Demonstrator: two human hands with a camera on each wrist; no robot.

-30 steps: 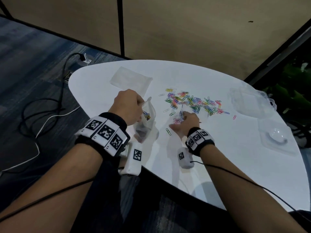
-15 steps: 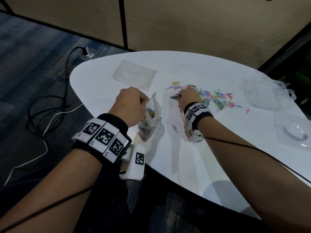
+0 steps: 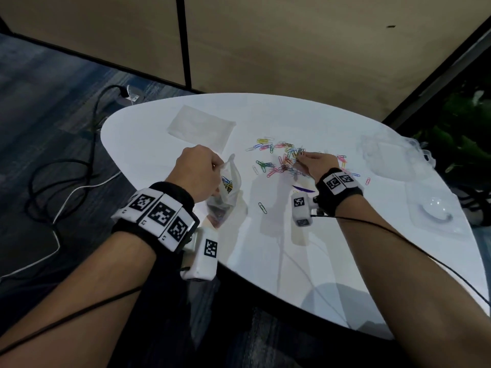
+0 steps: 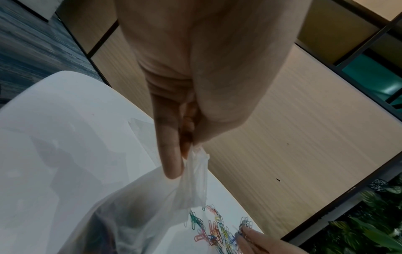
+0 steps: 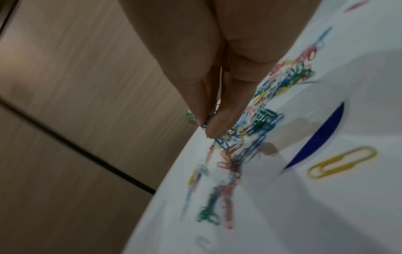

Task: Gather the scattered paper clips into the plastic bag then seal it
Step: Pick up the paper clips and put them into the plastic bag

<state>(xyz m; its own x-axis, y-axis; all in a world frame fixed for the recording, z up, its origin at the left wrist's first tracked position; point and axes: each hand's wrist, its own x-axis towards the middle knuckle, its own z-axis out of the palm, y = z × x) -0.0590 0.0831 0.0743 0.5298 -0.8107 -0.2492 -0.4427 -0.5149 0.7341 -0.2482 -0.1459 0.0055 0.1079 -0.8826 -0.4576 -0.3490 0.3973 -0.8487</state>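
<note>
Coloured paper clips [image 3: 284, 159] lie scattered across the middle of the white table [image 3: 345, 248]. My left hand [image 3: 198, 171] pinches the rim of a clear plastic bag [image 3: 225, 192] that holds some clips and hangs with its mouth up near the table's left edge; the left wrist view shows my fingers [image 4: 172, 154] gripping the bag [image 4: 152, 206]. My right hand [image 3: 314, 162] is over the pile, its fingertips pinching a small bunch of clips [image 5: 208, 118] just above the table. One clip [image 3: 262, 207] lies alone nearer to me.
A flat clear bag [image 3: 202, 126] lies at the far left of the table. Clear plastic packaging [image 3: 388, 158] and a clear blister tray [image 3: 433, 211] sit at the right. Cables [image 3: 66, 166] run over the floor on the left.
My right hand has moved from the near side of the pile out to its far right part and taken hold of a bunch of clips. The left hand keeps holding the bag.
</note>
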